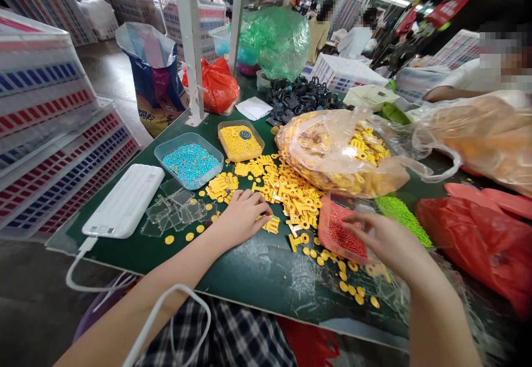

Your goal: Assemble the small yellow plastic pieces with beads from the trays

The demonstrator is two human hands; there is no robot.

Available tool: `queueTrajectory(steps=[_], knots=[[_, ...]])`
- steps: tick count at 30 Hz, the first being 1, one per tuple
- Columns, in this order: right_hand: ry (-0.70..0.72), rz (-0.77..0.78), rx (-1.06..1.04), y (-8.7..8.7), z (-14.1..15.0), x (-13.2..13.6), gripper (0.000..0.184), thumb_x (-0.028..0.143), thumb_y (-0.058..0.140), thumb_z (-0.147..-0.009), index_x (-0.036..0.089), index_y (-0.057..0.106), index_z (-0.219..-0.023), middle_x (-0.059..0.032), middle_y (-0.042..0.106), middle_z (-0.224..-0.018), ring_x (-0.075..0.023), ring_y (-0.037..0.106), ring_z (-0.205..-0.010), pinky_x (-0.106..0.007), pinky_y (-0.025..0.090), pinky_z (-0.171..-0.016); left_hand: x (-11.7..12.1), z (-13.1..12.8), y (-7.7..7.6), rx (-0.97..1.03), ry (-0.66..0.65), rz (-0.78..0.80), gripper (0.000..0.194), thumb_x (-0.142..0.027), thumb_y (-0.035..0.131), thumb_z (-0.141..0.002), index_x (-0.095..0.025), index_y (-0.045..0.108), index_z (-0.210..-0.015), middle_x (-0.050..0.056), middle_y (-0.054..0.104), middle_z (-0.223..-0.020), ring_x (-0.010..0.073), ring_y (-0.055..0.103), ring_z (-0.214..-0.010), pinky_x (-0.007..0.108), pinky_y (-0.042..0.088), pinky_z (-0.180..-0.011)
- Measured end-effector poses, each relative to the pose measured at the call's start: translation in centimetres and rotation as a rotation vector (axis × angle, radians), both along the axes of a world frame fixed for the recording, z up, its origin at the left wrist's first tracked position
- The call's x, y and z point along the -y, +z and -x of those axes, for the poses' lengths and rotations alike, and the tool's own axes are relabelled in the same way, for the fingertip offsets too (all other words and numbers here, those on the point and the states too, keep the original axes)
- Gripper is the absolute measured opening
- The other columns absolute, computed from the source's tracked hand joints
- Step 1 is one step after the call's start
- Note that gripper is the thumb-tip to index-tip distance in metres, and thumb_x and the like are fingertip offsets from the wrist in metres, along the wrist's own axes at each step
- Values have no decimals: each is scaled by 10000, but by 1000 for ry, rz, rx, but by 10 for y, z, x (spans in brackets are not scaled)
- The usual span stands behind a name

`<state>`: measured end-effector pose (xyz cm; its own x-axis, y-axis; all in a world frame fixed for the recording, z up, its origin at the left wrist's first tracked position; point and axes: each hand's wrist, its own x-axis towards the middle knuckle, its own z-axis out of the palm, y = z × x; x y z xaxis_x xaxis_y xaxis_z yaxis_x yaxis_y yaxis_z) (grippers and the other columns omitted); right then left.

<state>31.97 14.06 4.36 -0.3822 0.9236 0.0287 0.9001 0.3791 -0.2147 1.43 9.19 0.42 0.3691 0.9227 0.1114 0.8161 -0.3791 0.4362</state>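
My left hand (243, 218) rests on the green table, its thumb and fingers curled at a small yellow plastic piece (272, 224) with tiny coloured beads in it. Over a red tray (323, 220) my right hand (384, 239) reaches in from the right. Its thumb and fingertips come together at the red beads (341, 234); anything between them is too small to make out. A heap of yellow plastic parts (297, 195) lies between the hands. Flat yellow pieces (222, 185) lie just beyond my left hand, and yellow discs (351, 289) are scattered below the red tray.
Trays of blue beads (192, 163) and yellow beads (240, 141) stand at the back left. A white power bank (124, 200) with a cable lies left, near clear plastic pieces (177, 212). Behind are a bag of yellow parts (332, 151) and black parts (303, 98). Green beads (403, 220) lie right.
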Motion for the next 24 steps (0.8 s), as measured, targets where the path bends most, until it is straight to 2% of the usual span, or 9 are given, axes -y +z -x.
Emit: queueTrajectory(steps=[2,4,8,10,13,15,17,20,24], knots=[[14,152,133,-6,-13,-9,201,395,600,-801,259,748,-797,-46,746,-782,-211,668,-643,-318,448,-575,0,0,1,-1,4,9,208,-319,511,-965,-207,680,-1006,49,628,-1020,233,509,-1016,415,330,-945],[25,183,216,-13,-16,-13,154,349,611,-777,270,742,-761,-31,752,-784,-223,688,-700,-321,437,-608,1,0,1,2,6,12,206,-318,512,-964,-209,681,-1006,47,626,-1020,233,508,-1012,417,329,-946],[0,127,298,-15,-15,-12,163,345,607,-787,288,735,-704,-8,747,-767,-236,683,-755,-331,383,-629,1,0,0,12,7,2,200,-320,517,-961,-214,683,-998,44,625,-1018,232,503,-1007,415,326,-944],[3,0,268,-11,-10,-6,208,390,593,-821,288,739,-714,-19,742,-783,-253,669,-796,-340,361,-640,1,0,1,10,9,2,198,-318,519,-960,-214,682,-999,44,625,-1016,230,503,-1003,412,327,-944],[96,-279,78,-2,14,12,340,468,499,-917,265,743,-794,-48,732,-854,-247,636,-835,-352,356,-677,1,-1,2,-6,9,11,205,-321,516,-962,-209,683,-1003,46,623,-1022,230,503,-999,411,330,-943],[227,-365,-107,-1,42,30,365,469,461,-960,253,737,-860,-49,721,-874,-204,618,-813,-341,370,-714,1,-1,2,-17,7,14,207,-325,519,-961,-209,683,-1008,46,625,-1025,231,501,-1003,411,331,-944],[320,-384,-205,-6,75,46,316,402,460,-983,267,730,-892,-21,712,-841,-168,602,-784,-325,362,-731,2,-2,2,-25,13,10,204,-324,524,-960,-209,682,-1017,45,628,-1028,233,498,-1011,412,330,-947],[361,-351,-176,-22,111,58,232,341,520,-966,276,730,-890,-4,704,-856,-161,581,-806,-317,349,-734,1,-3,2,-33,26,9,207,-321,518,-962,-210,682,-1024,49,629,-1052,239,496,-1021,420,327,-949],[314,-322,-95,-41,121,54,142,323,606,-919,300,739,-873,7,697,-860,-173,557,-820,-330,342,-741,1,-3,0,-47,14,-7,210,-322,512,-964,-215,684,-1019,57,627,-1062,246,497,-1023,425,325,-941]])
